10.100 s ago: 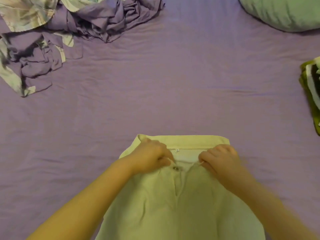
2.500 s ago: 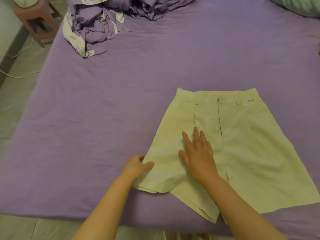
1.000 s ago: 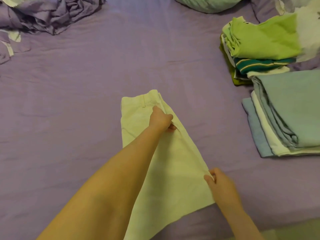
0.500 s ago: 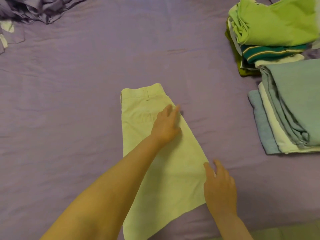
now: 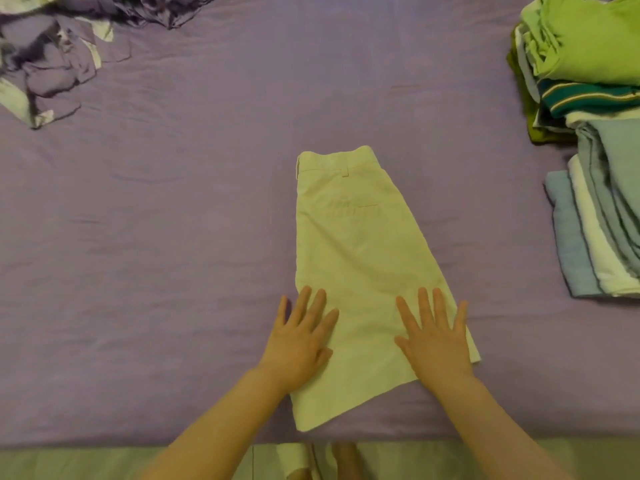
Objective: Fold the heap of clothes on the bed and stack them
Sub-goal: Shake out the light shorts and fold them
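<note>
Pale cream shorts (image 5: pixel 360 258) lie folded in half lengthwise on the purple bed sheet (image 5: pixel 180 244), waistband away from me, hem toward the bed's near edge. My left hand (image 5: pixel 301 341) lies flat with straight fingers on the left edge of the lower leg. My right hand (image 5: pixel 433 337) presses flat on the right side near the hem. On the right stand two stacks of folded clothes: a green and striped stack (image 5: pixel 581 60) and a blue-grey and white stack (image 5: pixel 602 209).
A crumpled purple and pale bedcover (image 5: pixel 52 53) is bunched at the far left corner. The bed's near edge (image 5: pixel 104 445) runs along the bottom, with floor and a bit of cloth below it.
Both hands slid down the folded shorts toward the hem and now lie flat. Earlier the shorts were spread open, then folded in half. The camera view shifted left.
</note>
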Motion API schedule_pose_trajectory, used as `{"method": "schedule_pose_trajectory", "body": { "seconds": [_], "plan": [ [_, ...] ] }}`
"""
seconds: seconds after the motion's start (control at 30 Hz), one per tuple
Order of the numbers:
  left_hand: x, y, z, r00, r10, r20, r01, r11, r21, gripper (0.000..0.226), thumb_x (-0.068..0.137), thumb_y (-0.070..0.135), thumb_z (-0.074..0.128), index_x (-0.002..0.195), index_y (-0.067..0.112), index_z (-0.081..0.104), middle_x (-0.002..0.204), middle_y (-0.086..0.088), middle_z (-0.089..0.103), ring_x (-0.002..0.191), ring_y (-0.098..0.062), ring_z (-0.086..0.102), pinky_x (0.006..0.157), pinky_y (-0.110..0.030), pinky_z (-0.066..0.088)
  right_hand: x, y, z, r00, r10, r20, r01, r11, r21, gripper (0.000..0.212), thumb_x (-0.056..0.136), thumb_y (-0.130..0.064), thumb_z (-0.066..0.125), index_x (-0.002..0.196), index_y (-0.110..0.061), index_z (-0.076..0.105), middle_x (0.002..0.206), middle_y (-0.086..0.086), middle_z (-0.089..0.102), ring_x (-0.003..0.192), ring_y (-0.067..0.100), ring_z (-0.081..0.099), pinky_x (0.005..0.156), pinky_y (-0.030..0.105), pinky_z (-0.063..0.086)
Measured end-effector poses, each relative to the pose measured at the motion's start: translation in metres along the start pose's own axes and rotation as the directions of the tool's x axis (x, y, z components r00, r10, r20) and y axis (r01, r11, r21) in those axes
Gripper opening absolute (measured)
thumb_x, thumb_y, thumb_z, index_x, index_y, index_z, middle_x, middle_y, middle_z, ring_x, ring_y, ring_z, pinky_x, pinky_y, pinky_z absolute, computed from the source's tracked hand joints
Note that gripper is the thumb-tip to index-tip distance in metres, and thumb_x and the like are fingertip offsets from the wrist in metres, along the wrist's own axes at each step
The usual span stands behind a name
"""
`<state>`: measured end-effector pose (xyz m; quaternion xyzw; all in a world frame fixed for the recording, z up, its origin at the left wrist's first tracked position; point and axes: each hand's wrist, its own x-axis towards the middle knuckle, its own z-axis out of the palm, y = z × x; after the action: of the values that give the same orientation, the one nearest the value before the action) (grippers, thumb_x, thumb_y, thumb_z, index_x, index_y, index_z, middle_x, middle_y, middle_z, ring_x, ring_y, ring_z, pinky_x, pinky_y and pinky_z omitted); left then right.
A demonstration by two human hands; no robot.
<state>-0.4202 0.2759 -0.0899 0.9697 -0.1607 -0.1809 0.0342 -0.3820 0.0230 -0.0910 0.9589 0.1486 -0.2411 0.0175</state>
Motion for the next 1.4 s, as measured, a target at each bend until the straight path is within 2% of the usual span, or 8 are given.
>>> {"method": "schedule_pose_trajectory", "body": {
  "seconds": [0.1,0.17,0.27,0.4,0.53,0.73,1.23,1.4],
  "plan": [
    [-0.023,0.003,-0.001,0.985,-0.172,0.019,0.171,0.952,-0.255,0.071,0.082,0.054,0.048,0.145,0.025,0.034,0.151,-0.011,0.033,0.134,-0.031,0.033,0.1,-0.05,0.044,-0.009,-0.041,-0.002,1.0,0.012,0.017,-0.013,0.993,0.117,0.08,0.042,-0.018,0.091,0.115,0.002,0.065,0.121,0.027,0.06,0.114,0.044,0.056,0.099,0.059,0.034],
    [-0.036,0.005,-0.005,0.917,-0.38,0.123,0.374,0.707,-0.6,0.066,0.089,0.051,0.051,0.147,0.029,0.028,0.141,0.004,0.041,0.126,-0.017,0.043,0.097,-0.038,0.045,-0.024,-0.073,-0.004,0.991,-0.131,-0.025,0.133,0.978,0.16,0.064,0.06,-0.037,0.081,0.115,-0.008,0.065,0.12,0.019,0.063,0.106,0.036,0.064,0.078,0.046,0.054],
    [-0.048,0.006,-0.017,0.775,-0.523,0.355,0.535,0.245,-0.808,0.033,0.097,0.029,0.046,0.128,0.019,0.051,0.105,0.0,0.066,0.094,-0.021,0.063,0.081,-0.04,0.053,-0.055,-0.117,-0.016,0.984,-0.179,-0.005,0.168,0.909,0.381,0.067,0.091,-0.066,0.028,0.131,-0.017,0.05,0.134,0.008,0.055,0.117,0.024,0.059,0.083,0.033,0.053],
    [-0.059,0.01,-0.037,0.769,-0.374,0.518,0.491,-0.173,-0.854,0.031,0.095,-0.003,0.032,0.112,0.008,0.056,0.079,-0.006,0.066,0.064,-0.015,0.064,0.062,-0.028,0.054,-0.085,-0.146,-0.016,0.986,-0.161,0.039,0.13,0.899,0.417,0.089,0.088,-0.06,0.043,0.15,-0.028,-0.013,0.159,0.004,-0.004,0.144,0.02,0.015,0.109,0.029,0.028],
    [-0.073,0.011,-0.042,0.894,-0.228,0.385,0.41,0.071,-0.909,0.043,0.09,-0.009,0.038,0.122,0.015,0.054,0.11,-0.012,0.065,0.09,-0.017,0.064,0.084,-0.03,0.055,-0.095,-0.137,-0.019,0.997,0.08,0.002,-0.066,0.816,0.574,0.07,0.095,-0.018,0.045,0.151,-0.024,0.005,0.147,0.002,0.032,0.129,0.018,0.041,0.096,0.024,0.037],
    [-0.081,0.033,-0.038,0.976,-0.213,0.035,0.167,0.645,-0.746,0.063,0.084,0.023,0.065,0.142,0.021,0.039,0.136,-0.002,0.043,0.124,-0.018,0.042,0.101,-0.026,0.037,-0.108,-0.097,-0.047,0.97,0.227,-0.091,-0.121,0.769,0.627,0.025,0.098,-0.031,0.047,0.12,-0.023,0.056,0.106,0.001,0.067,0.093,0.024,0.06,0.076,0.034,0.047],
    [-0.093,0.039,-0.027,0.911,-0.381,0.158,0.38,0.627,-0.68,0.055,0.091,0.012,0.055,0.141,0.02,0.034,0.127,-0.009,0.046,0.113,-0.027,0.05,0.09,-0.034,0.043,-0.088,-0.067,-0.081,0.931,0.162,-0.326,0.112,0.724,0.68,0.018,0.096,-0.02,0.053,0.088,-0.008,0.065,0.089,0.004,0.06,0.087,0.023,0.052,0.07,0.026,0.032],
    [-0.075,0.056,-0.042,0.889,-0.445,-0.109,0.303,0.749,-0.59,0.061,0.083,0.042,0.066,0.135,0.02,0.044,0.124,-0.002,0.051,0.114,-0.021,0.047,0.091,-0.035,0.041,-0.085,-0.08,-0.092,0.968,0.043,-0.248,0.163,0.644,0.747,0.027,0.097,-0.026,0.049,0.081,-0.006,0.056,0.071,0.001,0.055,0.069,0.018,0.05,0.063,0.028,0.036]
  ]
}}
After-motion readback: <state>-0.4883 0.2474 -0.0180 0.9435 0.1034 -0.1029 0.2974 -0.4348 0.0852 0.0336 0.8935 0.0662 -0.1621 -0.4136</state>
